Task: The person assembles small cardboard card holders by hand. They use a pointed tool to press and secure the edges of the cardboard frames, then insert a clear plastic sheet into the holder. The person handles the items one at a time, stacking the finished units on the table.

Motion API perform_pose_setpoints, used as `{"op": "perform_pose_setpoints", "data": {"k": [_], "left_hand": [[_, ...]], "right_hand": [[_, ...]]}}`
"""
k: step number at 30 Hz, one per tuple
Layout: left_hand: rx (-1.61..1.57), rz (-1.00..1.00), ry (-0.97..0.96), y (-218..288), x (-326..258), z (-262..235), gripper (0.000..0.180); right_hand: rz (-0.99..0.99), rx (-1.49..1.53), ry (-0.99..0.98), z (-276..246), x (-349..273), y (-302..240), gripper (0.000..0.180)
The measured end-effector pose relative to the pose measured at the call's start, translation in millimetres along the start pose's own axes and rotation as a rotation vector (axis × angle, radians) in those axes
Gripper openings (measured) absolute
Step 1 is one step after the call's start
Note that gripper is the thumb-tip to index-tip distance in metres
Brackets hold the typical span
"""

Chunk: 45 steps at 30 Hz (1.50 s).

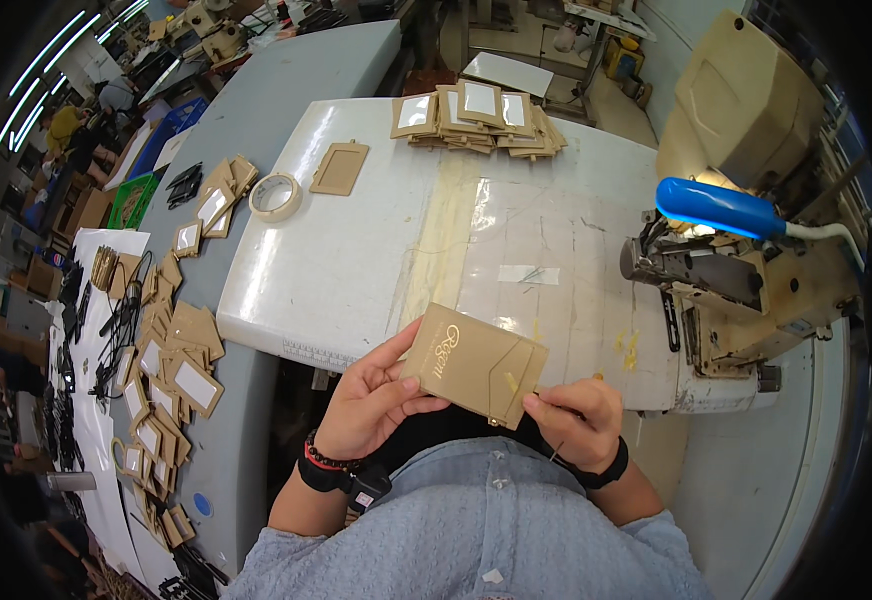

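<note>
I have the tan card holder [476, 365] pinched at the white table's [356, 270] near edge — my left hand [371, 400] closed around its left side, my right hand [576, 415] nipping the lower right corner — sewing machine [726, 280] to the right.

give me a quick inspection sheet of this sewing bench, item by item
surface: white sewing table, glossy, taped patches near the middle
job's things: tan card holder held above the table's near edge by both hands
clutter: stack of tan windowed card holders at the far edge; single tan holder; tape roll; more tan holders spread on the grey bench at left
grippers: left hand grips the holder's left side; right hand pinches its lower right corner
cables: black cords on the left bench
surroundings: beige sewing machine with blue lamp at right; other workstations far left
</note>
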<state>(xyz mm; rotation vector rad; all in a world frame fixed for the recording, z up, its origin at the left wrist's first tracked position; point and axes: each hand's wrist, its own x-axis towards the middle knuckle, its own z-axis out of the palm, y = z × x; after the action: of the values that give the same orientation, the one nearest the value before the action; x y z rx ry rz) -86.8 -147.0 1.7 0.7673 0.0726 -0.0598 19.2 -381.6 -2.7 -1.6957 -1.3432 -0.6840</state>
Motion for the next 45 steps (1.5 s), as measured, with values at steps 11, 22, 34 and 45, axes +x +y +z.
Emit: {"op": "perform_pose_setpoints", "data": {"k": [11,22,34,45], "left_hand": [[0.025,0.024,0.015,2.5,-4.5,3.0,0.06],[0.222,0.095,0.054,8.5,-12.6,12.7,0.062],[0.16,0.02,0.087,4.5,-9.8,2.4,0.059],[0.507,0.119,0.271,-23.4,-13.1,-46.8,0.056]], "right_hand": [[-0.017,-0.009,0.005,1.2,1.9,0.3,0.028],[0.068,-0.042,-0.066,7.0,5.3,4.0,0.042],[0.122,-0.051,-0.08,15.8,8.3,1.2,0.032],[0.402,0.115,-0.173,56.0,1.4,-7.8,0.026]]}}
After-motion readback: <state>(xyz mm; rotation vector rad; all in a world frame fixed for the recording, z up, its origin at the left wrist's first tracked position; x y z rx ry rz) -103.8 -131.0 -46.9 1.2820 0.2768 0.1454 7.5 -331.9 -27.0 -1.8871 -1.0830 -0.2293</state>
